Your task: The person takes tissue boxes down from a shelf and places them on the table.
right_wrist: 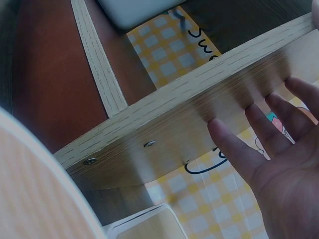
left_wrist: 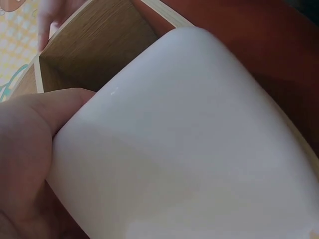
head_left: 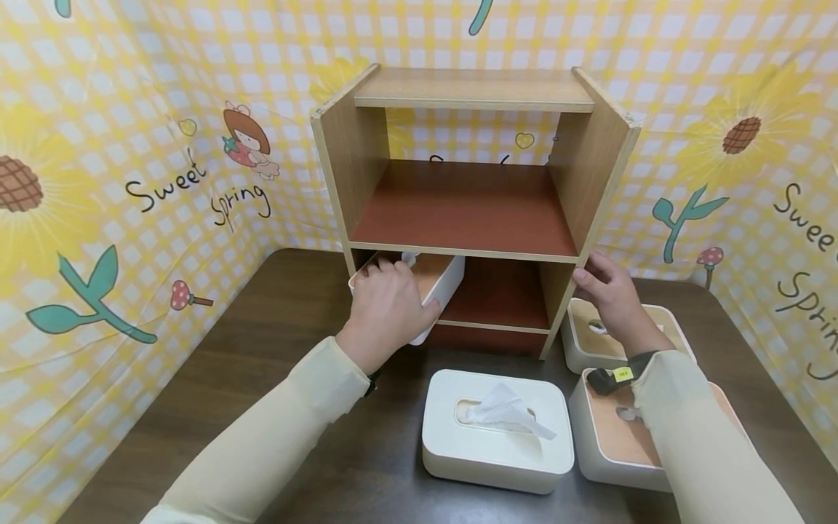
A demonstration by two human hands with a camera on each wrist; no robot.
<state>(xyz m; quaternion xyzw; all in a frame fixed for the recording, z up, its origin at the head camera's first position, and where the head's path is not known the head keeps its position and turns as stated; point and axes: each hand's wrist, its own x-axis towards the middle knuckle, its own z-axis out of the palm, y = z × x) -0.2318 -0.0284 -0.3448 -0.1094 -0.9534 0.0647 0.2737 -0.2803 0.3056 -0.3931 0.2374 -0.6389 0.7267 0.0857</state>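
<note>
My left hand [head_left: 386, 309] grips a white tissue box [head_left: 447, 290] with a wood-look lid, thumb on its near side and fingers over the top. The box is tilted and partly inside the lower left of a wooden shelf unit [head_left: 471, 207]. Its smooth white surface [left_wrist: 174, 134] fills much of the left wrist view. Against the outer face of the unit's right side panel [right_wrist: 174, 134], my right hand [head_left: 615, 298] rests its fingertips. In the right wrist view the right fingers [right_wrist: 234, 149] are spread and nearly straight.
An all-white tissue box [head_left: 497, 458] with a tissue sticking out stands in front of the unit. To the right are two more boxes with wood-look lids, one nearer [head_left: 622, 458] and one behind [head_left: 661, 327]. A patterned yellow cloth [head_left: 249, 73] surrounds the dark table [head_left: 222, 364].
</note>
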